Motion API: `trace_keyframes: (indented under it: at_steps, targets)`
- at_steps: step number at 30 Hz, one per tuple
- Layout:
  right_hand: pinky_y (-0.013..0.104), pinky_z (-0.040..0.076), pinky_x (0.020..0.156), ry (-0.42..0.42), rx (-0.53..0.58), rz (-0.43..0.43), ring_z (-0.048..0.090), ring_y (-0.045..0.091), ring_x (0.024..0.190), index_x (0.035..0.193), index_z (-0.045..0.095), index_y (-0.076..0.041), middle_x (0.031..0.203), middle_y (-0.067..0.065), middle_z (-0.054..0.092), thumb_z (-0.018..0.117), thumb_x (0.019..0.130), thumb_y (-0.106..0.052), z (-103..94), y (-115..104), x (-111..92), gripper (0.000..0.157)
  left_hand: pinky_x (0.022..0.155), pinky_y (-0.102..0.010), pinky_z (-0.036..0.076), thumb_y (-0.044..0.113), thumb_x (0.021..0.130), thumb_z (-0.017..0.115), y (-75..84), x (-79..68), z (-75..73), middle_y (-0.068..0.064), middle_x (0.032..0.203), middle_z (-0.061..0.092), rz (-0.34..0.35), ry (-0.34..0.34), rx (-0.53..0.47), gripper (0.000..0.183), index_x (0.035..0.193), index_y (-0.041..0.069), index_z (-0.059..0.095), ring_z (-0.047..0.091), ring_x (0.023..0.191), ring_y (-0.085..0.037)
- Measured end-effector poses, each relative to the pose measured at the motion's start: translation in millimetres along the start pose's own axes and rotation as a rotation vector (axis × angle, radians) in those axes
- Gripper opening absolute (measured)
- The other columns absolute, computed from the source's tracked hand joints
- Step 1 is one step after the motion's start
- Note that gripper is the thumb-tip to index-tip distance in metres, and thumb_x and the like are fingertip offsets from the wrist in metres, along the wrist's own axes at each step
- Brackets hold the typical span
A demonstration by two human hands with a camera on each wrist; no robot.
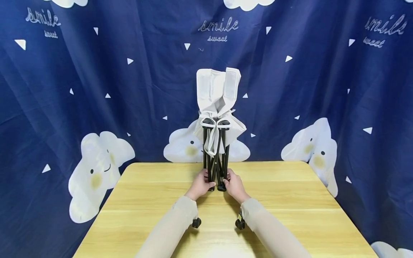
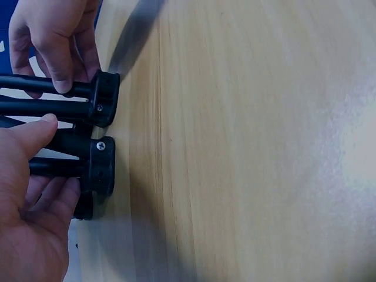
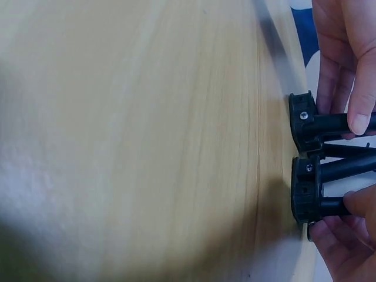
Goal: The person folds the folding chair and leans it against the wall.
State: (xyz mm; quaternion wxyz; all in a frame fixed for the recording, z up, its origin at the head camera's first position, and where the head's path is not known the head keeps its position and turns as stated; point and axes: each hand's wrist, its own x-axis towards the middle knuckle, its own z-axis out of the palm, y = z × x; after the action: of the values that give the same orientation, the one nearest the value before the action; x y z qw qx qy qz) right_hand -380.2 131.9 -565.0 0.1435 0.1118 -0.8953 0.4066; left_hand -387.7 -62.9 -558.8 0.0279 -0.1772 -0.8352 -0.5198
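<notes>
A folded camp chair [image 1: 215, 150] with black metal legs and bunched pale grey fabric [image 1: 219, 93] stands upright on the wooden table [image 1: 155, 200]. My left hand [image 1: 206, 182] grips its lower legs from the left, and my right hand [image 1: 228, 182] grips them from the right. In the left wrist view my left hand [image 2: 35, 176] curls round a black leg just above its plastic foot [image 2: 103, 167], while my right hand [image 2: 56, 47] pinches the other leg. The right wrist view shows my right hand [image 3: 349, 229] and left hand [image 3: 349, 70] on the legs above the feet [image 3: 304, 164].
A dark blue curtain [image 1: 96, 89] with white clouds and triangles hangs behind the table and to both sides. Small black wrist-worn devices [image 1: 196, 223] hang under my sleeves. Bare wood surrounds the chair's feet.
</notes>
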Motion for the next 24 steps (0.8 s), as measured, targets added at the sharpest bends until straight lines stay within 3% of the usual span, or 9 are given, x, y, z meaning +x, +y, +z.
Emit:
trace_keyframes:
  at_steps: [6, 14, 24]
  targets:
    - [0.054, 0.063, 0.090, -0.013, 0.006, 0.009, 0.077, 0.035, 0.093, 0.125, 0.064, 0.004, 0.096, 0.018, 0.078, 0.071, 0.096, 0.007, -1.3, 0.2, -2.5, 0.030, 0.091, -0.043, 0.066, -0.005, 0.089, 0.083, 3.4, -3.7, -2.4, -0.026, 0.114, 0.072, -0.019, 0.002, -0.007, 0.047, 0.129, -0.011, 0.058, 0.075, 0.103, -0.038]
    - [0.050, 0.064, 0.093, -0.055, 0.046, 0.061, 0.078, 0.033, 0.098, 0.130, 0.065, 0.008, 0.106, 0.020, 0.080, 0.073, 0.097, 0.004, -6.2, -2.5, -13.9, 0.034, 0.099, -0.053, 0.062, 0.002, 0.094, 0.082, 3.0, -15.4, -5.3, -0.029, 0.125, 0.071, -0.038, 0.005, 0.041, 0.061, 0.144, -0.015, 0.051, 0.073, 0.114, -0.043]
    - [0.051, 0.065, 0.095, 0.020, 0.102, 0.046, 0.079, 0.039, 0.103, 0.138, 0.063, 0.010, 0.117, 0.027, 0.077, 0.073, 0.098, 0.001, -16.3, -13.0, -20.1, 0.042, 0.103, -0.052, 0.061, 0.015, 0.101, 0.078, 8.8, -23.7, -9.0, -0.030, 0.135, 0.068, -0.041, 0.041, 0.038, 0.067, 0.154, -0.012, 0.047, 0.072, 0.117, -0.042]
